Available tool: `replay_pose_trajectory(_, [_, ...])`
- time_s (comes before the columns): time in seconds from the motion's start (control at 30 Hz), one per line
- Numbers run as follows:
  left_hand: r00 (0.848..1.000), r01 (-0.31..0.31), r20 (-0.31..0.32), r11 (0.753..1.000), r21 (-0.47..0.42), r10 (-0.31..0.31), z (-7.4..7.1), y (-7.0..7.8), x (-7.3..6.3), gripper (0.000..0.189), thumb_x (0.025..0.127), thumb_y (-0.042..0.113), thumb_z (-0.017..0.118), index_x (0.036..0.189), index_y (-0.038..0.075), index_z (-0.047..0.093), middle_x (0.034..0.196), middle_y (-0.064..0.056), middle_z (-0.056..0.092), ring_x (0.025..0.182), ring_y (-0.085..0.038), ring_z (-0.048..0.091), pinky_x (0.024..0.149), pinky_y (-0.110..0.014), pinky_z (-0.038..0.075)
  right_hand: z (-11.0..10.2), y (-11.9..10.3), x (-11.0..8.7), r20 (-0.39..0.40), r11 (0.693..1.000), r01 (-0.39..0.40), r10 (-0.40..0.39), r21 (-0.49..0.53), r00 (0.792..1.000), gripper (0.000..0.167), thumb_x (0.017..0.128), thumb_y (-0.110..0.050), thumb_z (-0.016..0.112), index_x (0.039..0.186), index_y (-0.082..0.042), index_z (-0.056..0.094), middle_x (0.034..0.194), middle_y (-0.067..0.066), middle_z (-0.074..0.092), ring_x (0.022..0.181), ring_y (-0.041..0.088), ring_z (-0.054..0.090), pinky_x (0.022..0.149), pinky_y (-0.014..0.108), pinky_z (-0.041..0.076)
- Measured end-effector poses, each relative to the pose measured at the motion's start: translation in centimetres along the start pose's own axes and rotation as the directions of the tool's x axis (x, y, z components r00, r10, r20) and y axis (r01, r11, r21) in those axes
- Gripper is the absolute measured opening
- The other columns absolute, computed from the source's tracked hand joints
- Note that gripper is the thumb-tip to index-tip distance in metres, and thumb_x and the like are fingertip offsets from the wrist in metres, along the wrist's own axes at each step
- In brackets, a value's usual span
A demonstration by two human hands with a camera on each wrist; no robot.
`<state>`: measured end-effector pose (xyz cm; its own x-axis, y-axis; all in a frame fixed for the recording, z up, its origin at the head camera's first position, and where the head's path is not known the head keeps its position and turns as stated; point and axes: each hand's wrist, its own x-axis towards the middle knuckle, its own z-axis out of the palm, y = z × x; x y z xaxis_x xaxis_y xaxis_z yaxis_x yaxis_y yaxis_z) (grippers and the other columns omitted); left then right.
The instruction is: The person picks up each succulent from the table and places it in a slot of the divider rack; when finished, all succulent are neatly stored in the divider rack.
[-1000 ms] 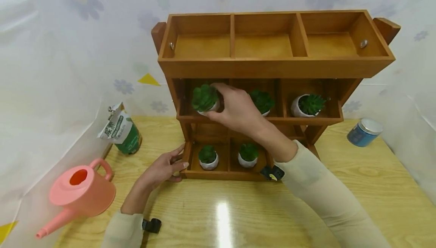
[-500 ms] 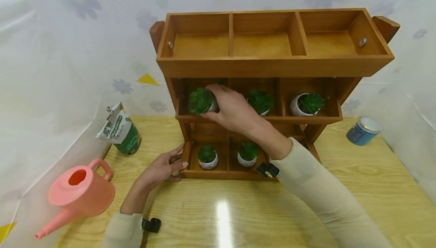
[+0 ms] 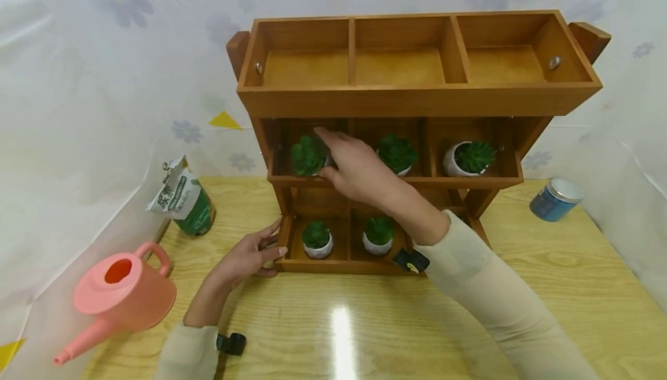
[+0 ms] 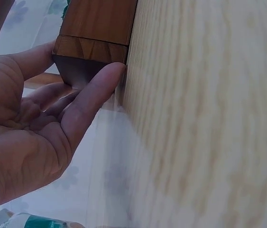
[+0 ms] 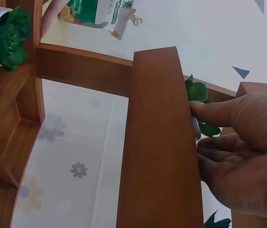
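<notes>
In the head view, my right hand point(image 3: 356, 165) reaches into the left compartment of the middle tier. Its thumb and fingers are around the white pot of a green succulent point(image 3: 307, 157); the right wrist view shows this pot mostly hidden behind a board. My left hand point(image 3: 250, 258) holds the lower left corner of the wooden plant stand point(image 3: 417, 103), and in the left wrist view its thumb and forefinger bracket the board's end point(image 4: 93, 50). Other potted succulents stand in the middle tier's centre point(image 3: 397, 154) and right point(image 3: 471, 157) compartments.
Two more potted succulents point(image 3: 316, 240) point(image 3: 378, 235) stand in the bottom tier. The top tier has three compartments. At left are a pink watering can point(image 3: 130, 296) and a clipped green-and-white bag point(image 3: 190, 203). A blue jar point(image 3: 556, 200) stands at right.
The succulent under my right hand has gone from tilted to more upright in its compartment, and my forefinger has straightened somewhat. My left hand has kept its place.
</notes>
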<state>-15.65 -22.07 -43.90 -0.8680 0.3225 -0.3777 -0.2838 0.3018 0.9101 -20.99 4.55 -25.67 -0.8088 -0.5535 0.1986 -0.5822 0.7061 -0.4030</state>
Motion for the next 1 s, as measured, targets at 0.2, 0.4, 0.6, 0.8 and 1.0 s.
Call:
replay_pose_trajectory(0.2, [1.0,0.011,-0.008,1.0,0.002,-0.011,0.1,0.1,-0.3,0.079,0.101,0.028,0.064,0.163,0.033,0.015,0.169,-0.022,0.014,0.151,-0.042,0.03,0.089,-0.045,0.061,-0.1,-0.3,-0.4,0.0,1.0,-0.022,0.022,0.002,1.0,0.082,0.097,-0.018,0.07,0.163,-0.013,0.022,0.157,0.014,0.046,0.1,0.027,0.068,0.09,0.041,0.056])
replay_pose_trajectory(0.4, [1.0,-0.002,0.003,1.0,0.0,0.002,0.0,0.2,0.0,0.077,0.103,0.027,0.063,0.163,0.033,0.015,0.168,-0.023,0.016,0.147,-0.042,0.038,0.088,-0.045,0.061,-0.5,-0.6,-1.0,0.007,0.999,-0.051,0.051,-0.009,0.999,0.09,0.094,-0.032,0.076,0.164,-0.017,0.021,0.164,0.01,0.036,0.134,0.031,0.055,0.108,0.046,0.05])
replay_pose_trajectory(0.6, [1.0,-0.004,0.003,1.0,0.006,0.004,0.0,0.2,0.0,0.078,0.103,0.028,0.063,0.164,0.033,0.015,0.168,-0.023,0.016,0.146,-0.042,0.039,0.088,-0.045,0.061,-0.7,-0.2,-2.6,-0.079,1.0,0.009,-0.008,0.014,0.997,0.081,0.095,-0.04,0.072,0.161,-0.015,0.03,0.163,0.009,0.037,0.142,0.029,0.048,0.112,0.047,0.046])
replay_pose_trajectory(0.8, [1.0,0.006,-0.008,1.0,0.021,-0.006,-0.3,0.0,-0.3,0.078,0.102,0.03,0.064,0.163,0.035,0.015,0.168,-0.022,0.016,0.146,-0.041,0.04,0.087,-0.043,0.062,-1.3,0.3,-6.4,-0.155,0.988,0.109,-0.092,0.11,0.984,0.068,0.099,-0.038,0.068,0.157,-0.019,0.04,0.158,0.004,0.046,0.139,0.025,0.052,0.112,0.048,0.046])
replay_pose_trajectory(1.0, [1.0,-0.023,0.0,0.997,0.072,0.023,-0.7,0.0,-0.6,0.077,0.102,0.034,0.062,0.163,0.036,0.014,0.168,-0.023,0.018,0.145,-0.04,0.042,0.089,-0.042,0.061,-1.1,2.0,-11.0,-0.089,0.956,0.235,-0.222,0.176,0.971,0.06,0.098,-0.031,0.07,0.153,-0.024,0.047,0.154,-0.003,0.052,0.14,0.019,0.052,0.111,0.047,0.047])
